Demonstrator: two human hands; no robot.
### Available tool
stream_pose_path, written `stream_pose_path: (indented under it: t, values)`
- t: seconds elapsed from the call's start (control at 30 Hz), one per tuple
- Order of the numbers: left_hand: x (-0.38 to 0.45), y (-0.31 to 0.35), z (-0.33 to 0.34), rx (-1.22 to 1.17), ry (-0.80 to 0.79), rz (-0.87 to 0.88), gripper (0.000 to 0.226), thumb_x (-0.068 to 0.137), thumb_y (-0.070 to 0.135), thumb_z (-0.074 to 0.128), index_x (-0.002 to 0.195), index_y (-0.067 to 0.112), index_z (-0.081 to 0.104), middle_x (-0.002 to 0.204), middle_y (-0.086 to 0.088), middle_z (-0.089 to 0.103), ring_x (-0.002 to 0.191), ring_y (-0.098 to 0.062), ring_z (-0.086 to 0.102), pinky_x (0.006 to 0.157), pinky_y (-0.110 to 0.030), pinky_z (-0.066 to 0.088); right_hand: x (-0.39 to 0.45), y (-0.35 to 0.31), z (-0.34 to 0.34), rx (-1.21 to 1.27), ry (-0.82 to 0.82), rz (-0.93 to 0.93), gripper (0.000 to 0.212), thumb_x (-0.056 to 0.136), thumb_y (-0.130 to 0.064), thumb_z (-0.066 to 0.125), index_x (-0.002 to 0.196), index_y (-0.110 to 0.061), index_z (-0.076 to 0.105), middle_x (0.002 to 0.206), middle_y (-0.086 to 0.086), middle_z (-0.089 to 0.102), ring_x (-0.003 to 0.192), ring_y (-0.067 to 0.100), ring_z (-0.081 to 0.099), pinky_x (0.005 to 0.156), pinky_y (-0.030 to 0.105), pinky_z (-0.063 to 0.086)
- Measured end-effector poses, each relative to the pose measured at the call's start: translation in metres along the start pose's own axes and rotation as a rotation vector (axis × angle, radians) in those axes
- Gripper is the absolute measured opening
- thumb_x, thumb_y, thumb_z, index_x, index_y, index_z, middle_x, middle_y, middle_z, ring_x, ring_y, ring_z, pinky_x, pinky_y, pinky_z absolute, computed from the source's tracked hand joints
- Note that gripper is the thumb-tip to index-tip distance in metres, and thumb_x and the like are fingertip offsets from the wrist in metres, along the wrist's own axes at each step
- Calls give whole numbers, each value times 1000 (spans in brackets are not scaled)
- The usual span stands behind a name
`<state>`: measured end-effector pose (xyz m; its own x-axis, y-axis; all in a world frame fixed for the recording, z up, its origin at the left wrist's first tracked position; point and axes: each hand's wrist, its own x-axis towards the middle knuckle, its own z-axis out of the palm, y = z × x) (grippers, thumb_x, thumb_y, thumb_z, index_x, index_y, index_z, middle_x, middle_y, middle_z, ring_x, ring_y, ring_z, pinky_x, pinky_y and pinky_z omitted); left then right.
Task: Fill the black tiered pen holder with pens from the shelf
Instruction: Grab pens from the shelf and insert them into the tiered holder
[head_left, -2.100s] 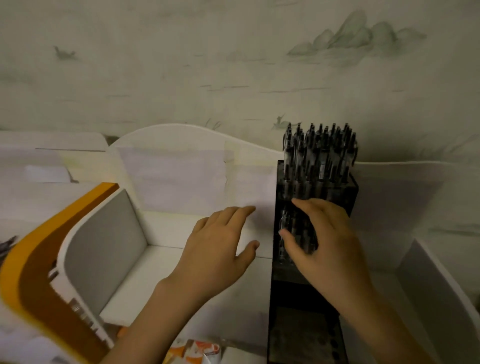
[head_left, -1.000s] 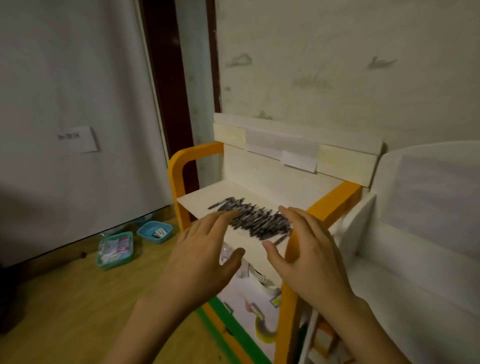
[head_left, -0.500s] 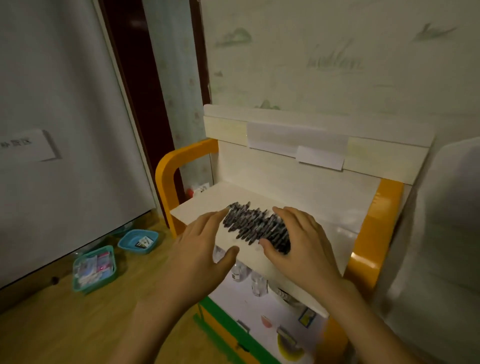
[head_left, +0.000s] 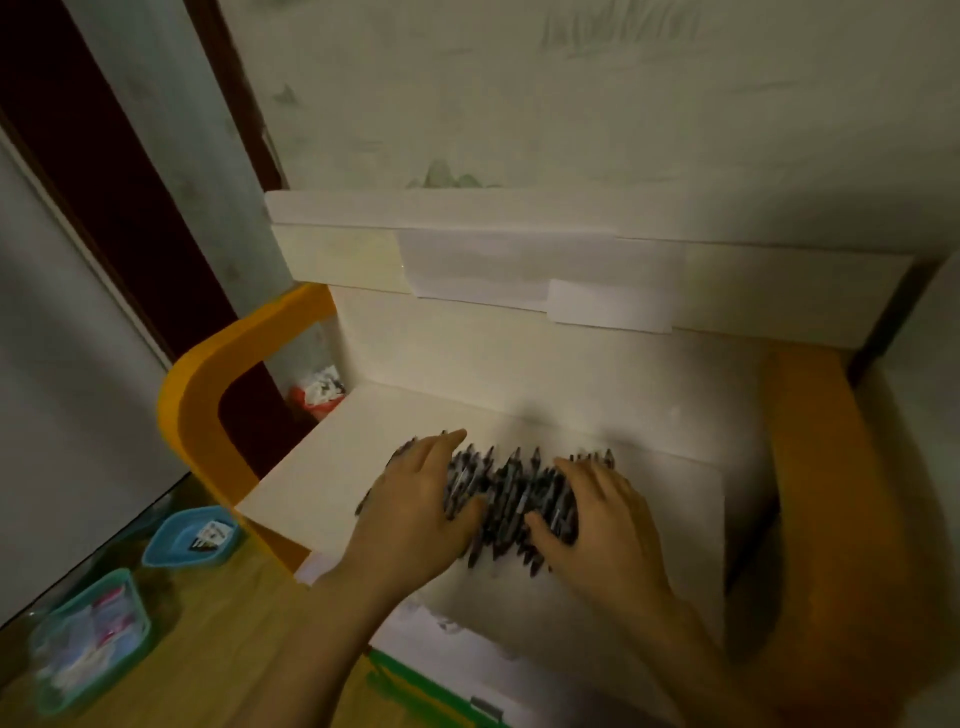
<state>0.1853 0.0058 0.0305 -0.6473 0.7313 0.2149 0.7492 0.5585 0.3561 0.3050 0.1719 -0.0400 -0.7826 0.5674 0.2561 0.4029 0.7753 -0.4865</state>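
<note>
Both sets of fingers now flat, spread, on the heap of dark pens (head_left: 511, 496); 0.5 s ago only at its ends. Left hand (head_left: 421, 512) covers left end, right hand (head_left: 605, 525) right end. Heap near front edge of white shelf board (head_left: 332, 462) w/ orange side frame (head_left: 208, 410).

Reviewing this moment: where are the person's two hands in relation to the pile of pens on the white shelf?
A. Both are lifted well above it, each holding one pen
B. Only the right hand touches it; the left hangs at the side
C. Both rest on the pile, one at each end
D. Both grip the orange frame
C: the left hand lies over the left end of the pile of pens and the right hand over its right end, on the white shelf.
</note>
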Motion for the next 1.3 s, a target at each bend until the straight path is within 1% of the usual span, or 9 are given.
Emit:
stream_pose_path:
  t: [0.1, 0.2, 0.3, 0.47, 0.63, 0.83, 1.03, 1.13, 1.3]
  values:
    - [24, -12, 29, -57, -85, 7, 69, 91, 44, 58, 150, 23, 28, 150, 2, 37, 137, -16, 33, 110, -26, 30, 1, 11, 12, -18, -30, 80, 72, 82, -67, 46, 143, -30, 39, 142, -6, 46, 132, 19, 40, 110, 41, 35]
    - [44, -19, 55, -89, -157, -46, 69, 92, 46, 57, 150, 21, 29, 149, 0, 37, 134, -18, 39, 107, -31, 39, -1, 21, 18, -59, -16, 136, 71, 82, -65, 51, 142, -29, 41, 139, -8, 49, 129, 16, 42, 109, 36, 36]
    - [62, -30, 85, -58, -202, -122, 70, 91, 52, 53, 147, 16, 32, 146, -6, 40, 130, -24, 43, 106, -37, 42, 1, 25, 26, -105, -18, 198, 72, 81, -67, 50, 143, -31, 39, 141, -9, 47, 131, 16, 41, 110, 37, 36]
    - [77, -42, 116, 67, -305, -300, 95, 83, 75, 43, 146, 6, 28, 148, -19, 33, 135, -35, 34, 110, -45, 35, 3, 22, 31, -150, -7, 282, 73, 82, -68, 48, 144, -31, 36, 145, -7, 43, 135, 18, 36, 113, 38, 33]
    - [86, -47, 132, 169, -380, -304, 110, 75, 83, 44, 149, 4, 21, 153, -24, 20, 139, -40, 24, 112, -48, 29, 8, 16, 39, -166, -6, 311, 72, 84, -67, 47, 145, -30, 35, 147, -5, 40, 137, 18, 33, 113, 37, 31]
    - [95, -50, 132, 150, -435, -308, 105, 71, 74, 59, 145, 9, 23, 149, -23, 22, 134, -41, 28, 108, -48, 34, 13, 7, 48, -155, 15, 313, 75, 81, -70, 36, 143, -28, 41, 145, -2, 44, 135, 21, 38, 111, 41, 34]
    - [98, -46, 135, 38, -473, -306, 91, 74, 64, 66, 138, 14, 25, 140, -22, 27, 128, -39, 32, 98, -43, 42, 20, 2, 53, -171, 14, 302, 73, 82, -67, 42, 142, -26, 44, 143, 0, 46, 133, 23, 40, 111, 42, 34]
    - [101, -49, 136, 7, -490, -304, 87, 76, 61, 67, 136, 11, 27, 137, -22, 31, 126, -39, 33, 97, -43, 43, 23, 2, 52, -174, 16, 299, 71, 82, -66, 44, 141, -26, 45, 141, 1, 47, 132, 23, 41, 110, 43, 35]
    - [105, -57, 137, -31, -510, -279, 75, 80, 50, 70, 127, 3, 36, 126, -19, 43, 113, -31, 47, 93, -37, 48, 23, 4, 51, -161, 27, 293, 69, 82, -65, 45, 139, -25, 47, 139, 0, 49, 130, 23, 43, 109, 44, 36]
